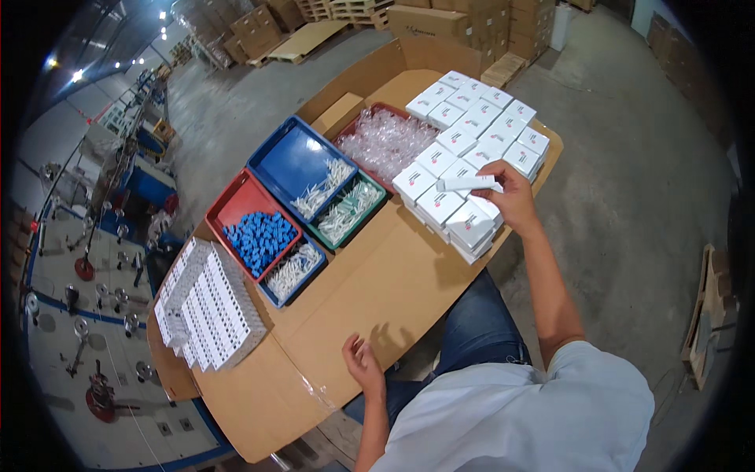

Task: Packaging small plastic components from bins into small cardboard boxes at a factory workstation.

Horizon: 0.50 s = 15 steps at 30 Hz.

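My right hand point(511, 195) is closed on a small white box point(465, 183), pinching one end of it. The box is held edge-on above a stack of like white boxes point(434, 160), which lie in rows on the right part of the table. My left hand point(363, 365) holds nothing. Its fingers are apart and slightly curled, near the front edge of the cardboard-covered table point(354, 291), and its shadow falls on the cardboard.
Left of the boxes stand a red tray of clear plastic pieces point(385, 141), a blue tray point(295, 153) and a green tray point(346, 211) with white parts, a red tray of blue pieces point(259, 240) and a small blue tray point(295, 271). White racks point(212, 307) stand far left.
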Each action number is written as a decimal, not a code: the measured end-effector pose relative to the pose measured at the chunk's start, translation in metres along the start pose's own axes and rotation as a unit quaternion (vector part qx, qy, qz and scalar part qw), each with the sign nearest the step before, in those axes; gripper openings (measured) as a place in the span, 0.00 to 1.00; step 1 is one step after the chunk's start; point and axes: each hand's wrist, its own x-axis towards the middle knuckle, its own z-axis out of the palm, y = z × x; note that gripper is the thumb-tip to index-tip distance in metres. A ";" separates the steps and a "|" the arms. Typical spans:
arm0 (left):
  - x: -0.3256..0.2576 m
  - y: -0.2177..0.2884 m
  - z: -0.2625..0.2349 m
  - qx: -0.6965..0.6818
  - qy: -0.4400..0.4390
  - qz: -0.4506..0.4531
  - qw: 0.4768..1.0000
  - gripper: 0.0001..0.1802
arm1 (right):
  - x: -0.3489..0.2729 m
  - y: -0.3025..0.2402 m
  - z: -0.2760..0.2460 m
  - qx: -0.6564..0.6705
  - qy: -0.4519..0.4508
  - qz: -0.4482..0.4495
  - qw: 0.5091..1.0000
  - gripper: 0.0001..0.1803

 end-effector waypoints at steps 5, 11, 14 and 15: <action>0.013 0.048 0.028 -0.042 -0.079 -0.019 0.996 0.18 | -0.019 -0.023 0.033 0.030 -0.058 -0.056 0.996 0.20; 0.029 0.073 0.020 -0.056 -0.138 -0.035 0.988 0.18 | -0.023 -0.031 0.054 0.061 -0.122 -0.004 0.991 0.22; 0.043 0.090 0.011 -0.075 -0.146 -0.045 0.985 0.20 | -0.030 -0.046 0.076 -0.032 -0.193 -0.023 0.980 0.21; 0.047 0.099 0.011 -0.088 -0.155 -0.041 0.983 0.22 | -0.032 -0.062 0.086 -0.048 -0.270 -0.004 0.962 0.22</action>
